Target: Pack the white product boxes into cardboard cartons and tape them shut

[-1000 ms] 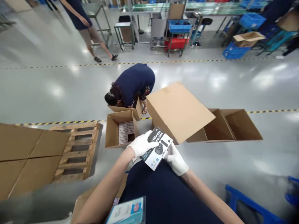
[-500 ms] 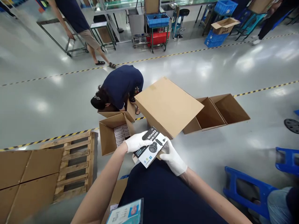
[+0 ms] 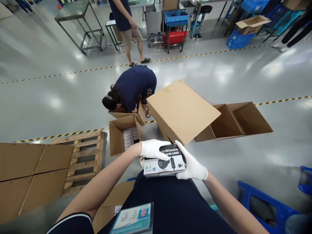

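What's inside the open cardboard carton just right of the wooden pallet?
The carton holds small, pale boxes packed side by side. Whatever lies beneath the top ones is out of sight, and the left hand and forearm cover the carton's near right corner.

Here's smooth printed card on the small box (image 3: 168, 165), matt white cloth over the left grip (image 3: 154, 149) and the right grip (image 3: 192, 164)! Glossy clear plastic on the badge (image 3: 134, 219), navy cloth on the shirt (image 3: 165, 201). Matt brown cardboard for the big carton (image 3: 184, 110), rough bare wood on the pallet (image 3: 98, 159), smooth blue plastic on the stool (image 3: 284, 211), and the floor (image 3: 219, 78) gleams, glossy grey.
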Available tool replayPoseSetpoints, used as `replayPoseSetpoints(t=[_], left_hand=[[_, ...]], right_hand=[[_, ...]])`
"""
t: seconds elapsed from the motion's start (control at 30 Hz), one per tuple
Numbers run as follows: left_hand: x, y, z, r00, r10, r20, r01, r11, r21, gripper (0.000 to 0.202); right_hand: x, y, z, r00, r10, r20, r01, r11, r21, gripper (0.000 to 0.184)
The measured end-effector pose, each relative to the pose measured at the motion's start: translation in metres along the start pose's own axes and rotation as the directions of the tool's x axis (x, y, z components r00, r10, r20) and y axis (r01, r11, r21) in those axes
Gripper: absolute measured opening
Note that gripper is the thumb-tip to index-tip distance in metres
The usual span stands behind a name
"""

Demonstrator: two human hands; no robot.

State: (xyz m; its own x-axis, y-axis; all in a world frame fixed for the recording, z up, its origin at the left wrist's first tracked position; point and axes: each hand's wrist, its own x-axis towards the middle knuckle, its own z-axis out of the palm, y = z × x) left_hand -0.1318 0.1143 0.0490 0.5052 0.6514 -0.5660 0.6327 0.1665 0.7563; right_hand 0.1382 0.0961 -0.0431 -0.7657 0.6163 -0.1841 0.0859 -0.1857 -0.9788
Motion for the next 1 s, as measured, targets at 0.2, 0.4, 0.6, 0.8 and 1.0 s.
replayPoseSetpoints(t=[0.2, 0.4, 0.6, 0.8, 1.0], left_hand=[[-0.024, 0.019, 0.022, 0.986, 0.124, -0.11, -0.071, 0.917, 0.393, 0.077], [-0.023, 0.018, 0.024, 0.993, 0.067, -0.097, -0.021, 0.91, 0.415, 0.07], [-0.019, 0.016, 0.019, 0.996, 0.075, -0.052, -0.042, 0.883, 0.468, 0.076], [-0.017, 0.015, 0.007, 0.998, 0.029, 0.053, -0.047, 0.926, 0.373, 0.065], [-0.016, 0.013, -0.011, 0.993, 0.037, 0.114, -0.064, 0.97, 0.237, 0.052]], right_hand=[[0.0, 0.002, 0.003, 0.999, 0.032, -0.041, -0.032, 0.999, 0.01, 0.144], [0.006, -0.006, 0.008, 0.998, 0.056, -0.038, -0.054, 0.997, 0.047, 0.143], [0.01, -0.003, 0.01, 0.997, 0.067, -0.049, -0.065, 0.997, 0.05, 0.148], [0.008, 0.009, 0.014, 0.998, 0.055, 0.003, -0.055, 0.991, 0.121, 0.152], [0.004, 0.009, 0.017, 0.998, 0.069, 0.015, -0.07, 0.993, 0.096, 0.152]])
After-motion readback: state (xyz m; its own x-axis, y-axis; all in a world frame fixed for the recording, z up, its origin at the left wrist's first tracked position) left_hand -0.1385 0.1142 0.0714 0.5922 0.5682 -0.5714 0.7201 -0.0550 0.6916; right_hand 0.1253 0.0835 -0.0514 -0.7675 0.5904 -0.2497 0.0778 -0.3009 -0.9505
